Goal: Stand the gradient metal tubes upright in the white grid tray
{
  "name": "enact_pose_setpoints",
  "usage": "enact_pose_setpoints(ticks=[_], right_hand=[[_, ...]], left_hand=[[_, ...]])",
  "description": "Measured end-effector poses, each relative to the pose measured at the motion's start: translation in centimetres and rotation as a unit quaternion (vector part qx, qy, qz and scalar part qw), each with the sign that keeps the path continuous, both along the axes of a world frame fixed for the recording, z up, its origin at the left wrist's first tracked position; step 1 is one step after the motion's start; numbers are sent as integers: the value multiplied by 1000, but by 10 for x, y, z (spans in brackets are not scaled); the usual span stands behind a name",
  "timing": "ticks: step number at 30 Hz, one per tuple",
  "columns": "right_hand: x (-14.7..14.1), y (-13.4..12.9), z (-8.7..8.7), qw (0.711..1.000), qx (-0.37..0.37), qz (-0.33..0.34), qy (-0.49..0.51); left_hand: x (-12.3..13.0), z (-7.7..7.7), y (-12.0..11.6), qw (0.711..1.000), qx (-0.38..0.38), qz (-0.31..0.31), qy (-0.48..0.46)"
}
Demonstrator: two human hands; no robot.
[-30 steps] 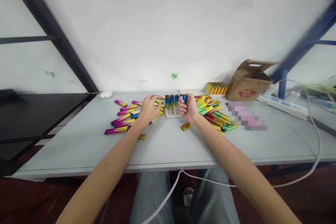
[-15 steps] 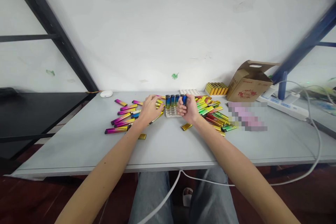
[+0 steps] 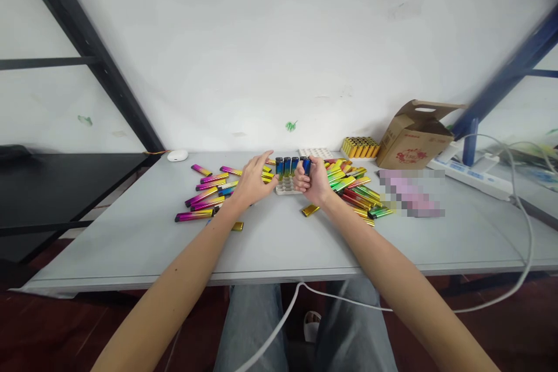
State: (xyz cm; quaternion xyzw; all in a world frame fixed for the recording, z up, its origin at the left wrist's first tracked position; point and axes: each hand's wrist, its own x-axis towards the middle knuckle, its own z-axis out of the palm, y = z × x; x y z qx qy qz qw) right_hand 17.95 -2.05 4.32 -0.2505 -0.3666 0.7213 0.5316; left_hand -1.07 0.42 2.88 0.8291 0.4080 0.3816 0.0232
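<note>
My right hand (image 3: 314,183) is wrapped round a shiny blue tube (image 3: 307,167) with a black end, holding it upright. Just left of it, a row of upright blue-green tubes (image 3: 279,168) with black tops stands in a white tray with holes (image 3: 286,191). My left hand (image 3: 253,182) hovers left of the tray, fingers stretched out and thumb apart, with nothing seen in it. Under and around it lie several shiny pink-and-yellow tubes (image 3: 208,203). A loose pile of yellow, green and red tubes (image 3: 357,189) lies beside my right wrist.
Behind stand a second white tray (image 3: 314,153) and a block of yellow cylinders (image 3: 361,147). An open cardboard box (image 3: 412,142) and a white power strip (image 3: 473,179) are at the right. A white case (image 3: 177,156) lies back left. A white cable (image 3: 529,232) hangs over the table's front edge.
The fingers of my left hand have spread and lifted, and its thumb now points toward the tray. My right hand and the blue tube have stayed in place.
</note>
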Motion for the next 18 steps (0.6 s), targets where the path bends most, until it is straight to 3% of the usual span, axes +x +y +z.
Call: enact_pose_setpoints(ticks=[6,13,15,18], right_hand=[[1,1,1,1000,7,-23,-12],[-6,6,-4,986,76,-125,-77],[-8,6,-7,970,137,-155,-130],[-8,9,-14,918,233,-220,-234]], left_hand=[[1,0,-1,999,21,-23,11],[-1,-2,3,1000,14,1,-1],[-1,-3,4,1000,17,5,-4],[-1,-4,5,1000,22,10,-11]])
